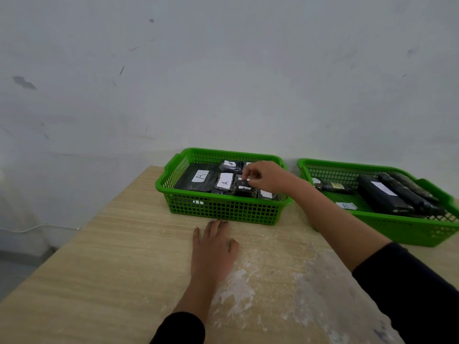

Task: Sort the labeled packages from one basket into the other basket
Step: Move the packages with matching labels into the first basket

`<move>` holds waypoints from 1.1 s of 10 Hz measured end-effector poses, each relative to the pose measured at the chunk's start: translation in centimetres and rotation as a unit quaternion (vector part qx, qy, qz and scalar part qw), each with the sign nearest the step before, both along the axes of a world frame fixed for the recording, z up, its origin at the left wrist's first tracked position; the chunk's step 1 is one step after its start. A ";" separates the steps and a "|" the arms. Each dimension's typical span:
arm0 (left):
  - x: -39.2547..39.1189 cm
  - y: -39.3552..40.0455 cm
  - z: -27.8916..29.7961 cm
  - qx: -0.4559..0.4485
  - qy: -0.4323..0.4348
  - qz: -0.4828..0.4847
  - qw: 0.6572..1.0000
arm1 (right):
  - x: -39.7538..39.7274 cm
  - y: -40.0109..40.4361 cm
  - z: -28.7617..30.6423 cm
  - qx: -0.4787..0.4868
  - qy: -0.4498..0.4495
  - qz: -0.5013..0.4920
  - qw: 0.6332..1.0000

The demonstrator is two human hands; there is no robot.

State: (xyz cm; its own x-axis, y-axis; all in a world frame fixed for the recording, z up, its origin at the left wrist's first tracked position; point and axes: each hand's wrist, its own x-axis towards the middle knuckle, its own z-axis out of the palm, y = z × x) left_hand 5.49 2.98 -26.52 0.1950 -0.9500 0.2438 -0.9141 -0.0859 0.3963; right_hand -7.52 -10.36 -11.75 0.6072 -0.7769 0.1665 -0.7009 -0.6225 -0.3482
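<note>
The small black package [243, 186] could slip and drop back, because the right hand [267, 177] only pinches its top with fingertips. It sits near the right wall of the left basket [223, 209], among packs marked A. The other basket [387, 227] waits at the table's right edge. The left hand [213, 249] lies open and flat on the table [99, 269], holding nothing.

Right basket [330, 167]: far-right corner cut by frame edge. Loose label [346, 206] inside: letter too blurred to read. Left basket [223, 209]: right hand [267, 177] hides rear-right packages; label under fingertips [244, 175] unreadable. Tabletop [99, 269]: near edge out of frame.
</note>
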 end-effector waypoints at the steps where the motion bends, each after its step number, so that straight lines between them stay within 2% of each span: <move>1: 0.0 -0.1 0.0 0.004 0.000 -0.001 1.000 | -0.3 0.0 -0.7 0.041 0.008 -0.005 0.999; 2: 0.1 0.0 0.0 0.007 0.001 -0.004 1.000 | -0.5 -0.3 -1.3 0.119 -0.011 -0.032 0.992; 3: 0.1 -0.1 0.0 0.007 0.000 -0.004 1.000 | -0.2 -0.4 -1.9 0.100 0.039 -0.060 0.992; 4: 0.0 -0.1 0.0 0.009 0.005 -0.006 1.000 | 0.0 -0.5 -2.2 0.078 0.049 -0.039 0.995; 6: 0.0 -0.1 0.0 0.006 0.006 -0.006 1.000 | -0.2 -0.7 -0.2 0.081 -0.044 -0.008 0.996; 7: 0.0 -0.1 0.1 0.005 0.007 -0.006 1.000 | 0.3 -0.2 0.2 0.088 -0.021 0.048 0.995; 9: 0.0 -0.1 0.1 0.003 0.010 -0.006 1.000 | 2.5 -0.2 -0.7 0.105 0.157 0.059 0.980; 10: 0.0 -0.1 -0.1 0.001 0.008 -0.003 1.000 | 3.1 -0.2 -0.7 0.118 0.183 0.060 0.974; 11: 0.1 -0.1 -0.2 -0.001 0.006 -0.001 1.000 | 2.6 -0.7 -0.5 0.126 0.112 0.018 0.986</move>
